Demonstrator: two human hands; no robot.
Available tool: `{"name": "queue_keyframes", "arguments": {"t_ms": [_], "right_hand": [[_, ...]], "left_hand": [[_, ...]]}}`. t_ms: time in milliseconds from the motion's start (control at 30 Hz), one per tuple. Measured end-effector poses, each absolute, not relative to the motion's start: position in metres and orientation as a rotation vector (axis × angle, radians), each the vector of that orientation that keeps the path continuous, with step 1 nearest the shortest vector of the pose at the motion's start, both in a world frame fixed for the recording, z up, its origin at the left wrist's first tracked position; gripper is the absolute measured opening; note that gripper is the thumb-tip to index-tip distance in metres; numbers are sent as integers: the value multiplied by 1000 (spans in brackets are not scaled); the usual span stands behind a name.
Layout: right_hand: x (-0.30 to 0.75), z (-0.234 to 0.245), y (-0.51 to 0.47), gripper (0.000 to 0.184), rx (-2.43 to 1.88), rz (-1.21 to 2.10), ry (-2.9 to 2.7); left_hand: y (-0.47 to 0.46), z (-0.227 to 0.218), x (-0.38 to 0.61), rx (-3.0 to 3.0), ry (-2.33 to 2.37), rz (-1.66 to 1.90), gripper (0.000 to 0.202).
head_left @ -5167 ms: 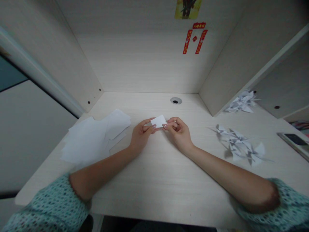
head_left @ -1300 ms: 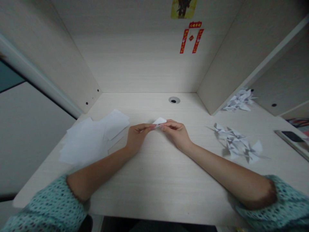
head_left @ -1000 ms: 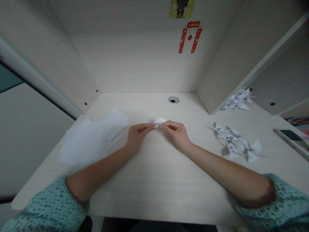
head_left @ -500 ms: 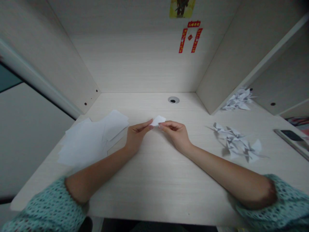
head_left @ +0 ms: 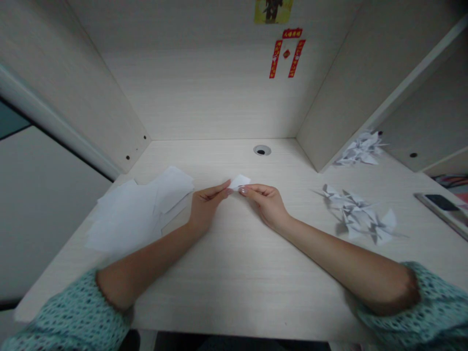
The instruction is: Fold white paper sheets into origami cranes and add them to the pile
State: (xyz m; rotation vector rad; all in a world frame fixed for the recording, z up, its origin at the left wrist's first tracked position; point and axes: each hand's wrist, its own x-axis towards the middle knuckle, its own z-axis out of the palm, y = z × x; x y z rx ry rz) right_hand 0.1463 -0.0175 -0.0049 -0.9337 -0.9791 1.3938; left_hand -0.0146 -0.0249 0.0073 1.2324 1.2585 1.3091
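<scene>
A small folded piece of white paper (head_left: 239,182) is held between my two hands, just above the middle of the desk. My left hand (head_left: 207,201) pinches its left corner between thumb and fingers. On the other side, my right hand (head_left: 266,199) grips the lower right edge, thumb and fingertips pressed together. Left of my left hand lies a spread pile of white paper sheets (head_left: 127,212). Several folded paper cranes (head_left: 353,209) rest on the desk to the right of my right hand.
More folded white paper pieces (head_left: 361,148) lie heaped behind the edge of the right divider panel (head_left: 340,107). At the far right sits a phone-like device (head_left: 442,209). A round cable hole (head_left: 262,150) is set in the pale desk (head_left: 234,278) near the back wall.
My right thumb and fingertips have shifted slightly left along the paper's lower edge. My left hand keeps its pinch. The whole view has moved a little.
</scene>
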Motion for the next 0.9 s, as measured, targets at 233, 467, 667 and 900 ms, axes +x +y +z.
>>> {"name": "queue_keyframes", "arguments": {"t_ms": [233, 467, 667, 900], "right_hand": [[146, -2, -20, 15, -957, 1377, -971], [145, -1, -22, 15, -1006, 1274, -1007], [146, -4, -20, 16, -1006, 1255, -1021], [145, -5, -19, 19, -994, 1306, -958]], "left_hand": [[-26, 10, -13, 1217, 1232, 1295, 36], [-27, 13, -12, 1172, 1201, 1297, 35], [-28, 10, -11, 1155, 1137, 1307, 35], [-26, 5, -13, 1172, 1135, 1265, 41]]}}
